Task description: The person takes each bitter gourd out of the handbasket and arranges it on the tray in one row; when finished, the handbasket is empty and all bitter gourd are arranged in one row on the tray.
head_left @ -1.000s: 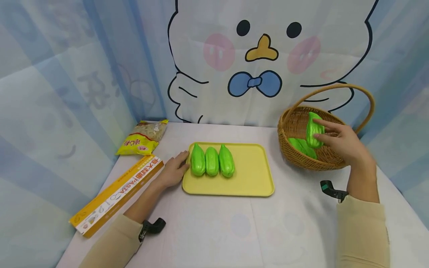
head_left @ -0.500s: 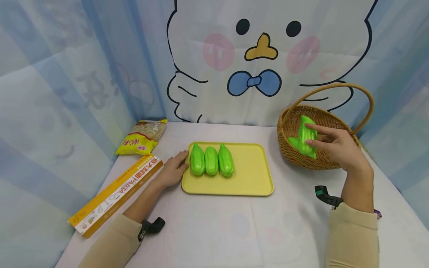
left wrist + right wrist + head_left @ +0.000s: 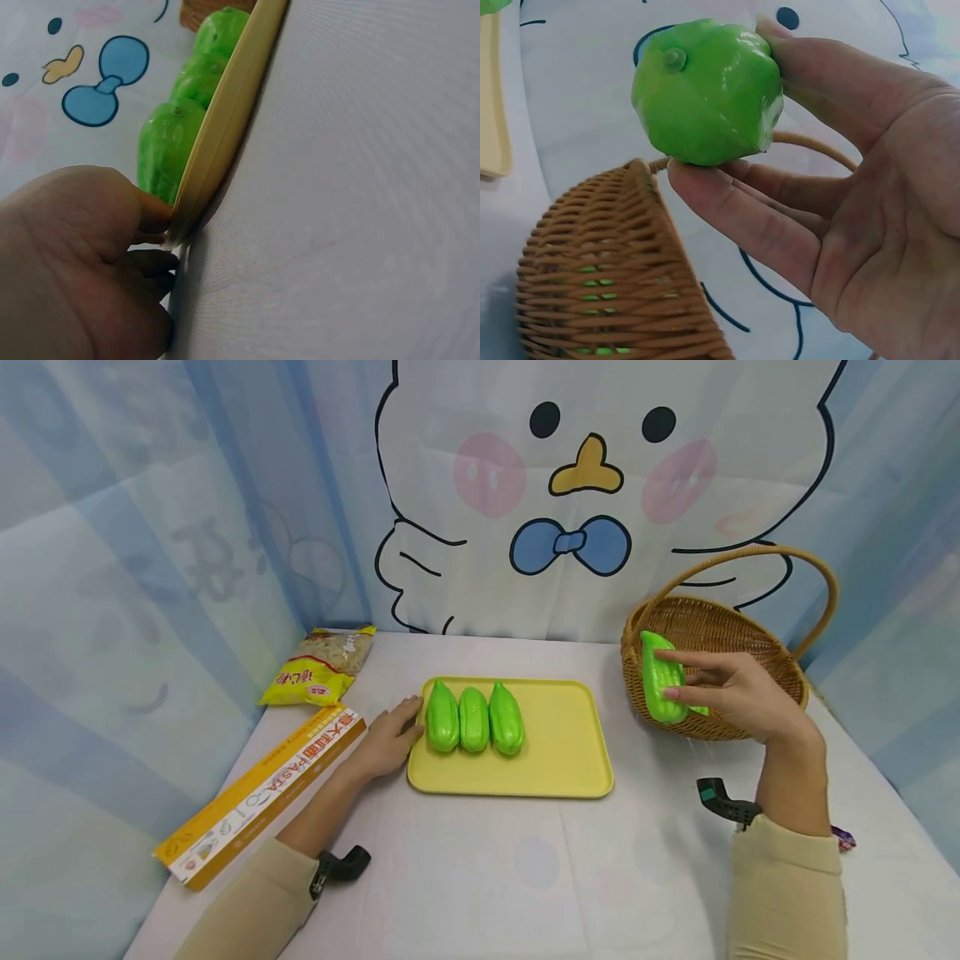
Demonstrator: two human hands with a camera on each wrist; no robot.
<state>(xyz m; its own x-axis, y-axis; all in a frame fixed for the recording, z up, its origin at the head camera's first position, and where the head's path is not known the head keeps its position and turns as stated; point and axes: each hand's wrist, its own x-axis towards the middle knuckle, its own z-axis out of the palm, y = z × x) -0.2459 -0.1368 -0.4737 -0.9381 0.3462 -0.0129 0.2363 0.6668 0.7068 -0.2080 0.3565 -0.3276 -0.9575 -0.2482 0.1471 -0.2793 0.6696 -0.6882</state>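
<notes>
My right hand [image 3: 738, 689] pinches a glossy green, ridged bitter melon [image 3: 660, 681] between thumb and fingers, over the left rim of the wicker basket [image 3: 757, 631]. The right wrist view shows the stem end of this bitter melon [image 3: 705, 90] above the basket wall [image 3: 607, 255]. More green shows inside the basket, partly hidden by the hand. On the yellow tray [image 3: 562, 735], three similar green bitter melons [image 3: 474, 720] lie side by side on the left. My left hand [image 3: 386, 739] rests against the tray's left edge, its thumb and fingertips at the rim [image 3: 225, 127].
A long orange pasta box [image 3: 262, 797] lies diagonally beside the left forearm. Behind it sits a yellow food packet [image 3: 318, 668]. A small purple wrapper [image 3: 843, 838] shows by the right sleeve. A printed curtain [image 3: 495, 593] stands along the table's back edge.
My right hand has moved left with the bitter melon, from over the basket's middle to its left rim. The left hand and the tray stay where they were.
</notes>
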